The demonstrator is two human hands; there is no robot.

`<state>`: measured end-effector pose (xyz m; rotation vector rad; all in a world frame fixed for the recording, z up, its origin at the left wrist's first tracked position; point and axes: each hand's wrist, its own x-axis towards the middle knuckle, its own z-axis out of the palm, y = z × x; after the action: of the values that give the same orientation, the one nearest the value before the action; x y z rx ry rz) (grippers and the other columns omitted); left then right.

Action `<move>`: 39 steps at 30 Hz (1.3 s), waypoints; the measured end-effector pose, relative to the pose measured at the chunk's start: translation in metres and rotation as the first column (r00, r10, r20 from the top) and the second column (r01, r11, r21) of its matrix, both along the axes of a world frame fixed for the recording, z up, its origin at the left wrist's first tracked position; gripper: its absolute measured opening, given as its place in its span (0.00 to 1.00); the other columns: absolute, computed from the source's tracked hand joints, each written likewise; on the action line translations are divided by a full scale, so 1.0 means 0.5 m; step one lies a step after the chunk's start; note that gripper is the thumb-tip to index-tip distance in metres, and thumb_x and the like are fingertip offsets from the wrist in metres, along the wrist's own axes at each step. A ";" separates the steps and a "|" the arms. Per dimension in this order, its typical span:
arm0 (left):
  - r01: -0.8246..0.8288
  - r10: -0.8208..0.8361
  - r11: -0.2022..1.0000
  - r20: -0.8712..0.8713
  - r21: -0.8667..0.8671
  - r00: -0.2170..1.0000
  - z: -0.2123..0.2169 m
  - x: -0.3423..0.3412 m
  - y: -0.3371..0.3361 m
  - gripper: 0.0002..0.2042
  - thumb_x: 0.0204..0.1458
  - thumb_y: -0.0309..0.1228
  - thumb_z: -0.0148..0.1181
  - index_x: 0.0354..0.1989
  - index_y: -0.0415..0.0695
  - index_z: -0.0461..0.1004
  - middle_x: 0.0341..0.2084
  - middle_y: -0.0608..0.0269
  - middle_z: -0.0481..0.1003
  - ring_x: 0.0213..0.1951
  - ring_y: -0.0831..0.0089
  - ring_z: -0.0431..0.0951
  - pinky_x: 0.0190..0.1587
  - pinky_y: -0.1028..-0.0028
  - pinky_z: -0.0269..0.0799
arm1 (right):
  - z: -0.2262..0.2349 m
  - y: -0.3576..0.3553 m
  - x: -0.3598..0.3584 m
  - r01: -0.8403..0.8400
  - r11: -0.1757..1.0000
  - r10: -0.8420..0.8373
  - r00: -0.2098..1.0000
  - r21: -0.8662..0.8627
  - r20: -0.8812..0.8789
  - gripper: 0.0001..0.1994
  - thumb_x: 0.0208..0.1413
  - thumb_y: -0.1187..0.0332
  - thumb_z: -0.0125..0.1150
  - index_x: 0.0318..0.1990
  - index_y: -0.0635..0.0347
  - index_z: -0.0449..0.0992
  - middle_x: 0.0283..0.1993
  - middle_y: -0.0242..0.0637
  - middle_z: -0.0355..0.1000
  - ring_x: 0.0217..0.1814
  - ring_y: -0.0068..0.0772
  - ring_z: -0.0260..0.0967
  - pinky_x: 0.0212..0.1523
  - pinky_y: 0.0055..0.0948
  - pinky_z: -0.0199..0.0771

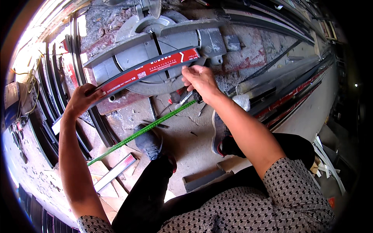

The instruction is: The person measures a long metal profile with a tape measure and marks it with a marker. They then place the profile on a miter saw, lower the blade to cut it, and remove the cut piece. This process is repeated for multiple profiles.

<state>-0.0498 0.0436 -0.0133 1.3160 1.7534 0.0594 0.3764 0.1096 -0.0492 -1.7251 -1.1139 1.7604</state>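
Note:
My left hand (83, 99) is closed around the near left end of a long dark profile strip with red printed film (134, 75). The strip slants up to the right across a grey mitre saw's base and fence (134, 52). My right hand (200, 81) is just below the strip's right end, its thumb and fingers curled together. Whether they grip the strip's edge or something else is hidden. Directly under that hand is the dark case of a tape measure (198, 97). Its green blade (143, 130) runs out down to the left, passing over my shoe (149, 143).
Dark profiles (74, 50) lie in rows on the left, and more bundled lengths (279, 97) lie on the right. A red-handled tool (176, 97) is on the floor by the saw. Offcuts (114, 171) and a dark channel piece (204, 178) lie near my feet.

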 end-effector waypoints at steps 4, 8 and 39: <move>0.030 -0.030 1.000 -0.030 0.010 0.999 0.002 -0.001 0.005 0.22 0.60 0.46 0.68 0.45 0.34 0.81 0.33 0.54 0.82 0.35 0.69 0.78 0.43 0.67 0.73 | 0.009 0.021 -0.026 0.063 0.996 -0.066 0.997 -0.069 -0.041 0.16 0.66 0.56 0.67 0.38 0.62 0.79 0.31 0.33 0.78 0.27 0.21 0.75 0.26 0.23 0.79; 0.082 -0.083 0.996 -0.039 -0.029 0.996 0.004 -0.028 0.021 0.21 0.60 0.45 0.68 0.44 0.34 0.82 0.32 0.54 0.82 0.34 0.69 0.78 0.43 0.67 0.73 | 0.007 0.038 -0.055 0.043 0.995 -0.052 0.994 -0.095 -0.094 0.16 0.67 0.54 0.66 0.39 0.60 0.79 0.33 0.34 0.79 0.30 0.24 0.77 0.29 0.26 0.80; 0.100 -0.103 0.994 -0.090 -0.040 0.991 -0.009 -0.152 0.105 0.18 0.58 0.42 0.67 0.41 0.34 0.81 0.27 0.64 0.77 0.31 0.78 0.72 0.38 0.70 0.70 | -0.017 0.082 -0.157 0.152 0.972 -0.206 0.919 -0.181 -0.335 0.14 0.71 0.61 0.61 0.43 0.66 0.78 0.37 0.41 0.81 0.36 0.31 0.82 0.39 0.29 0.85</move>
<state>-0.1260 0.0959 -0.0178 1.3995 1.7528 -0.0907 0.2977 0.1505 -0.0577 -1.4583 -0.6619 1.9766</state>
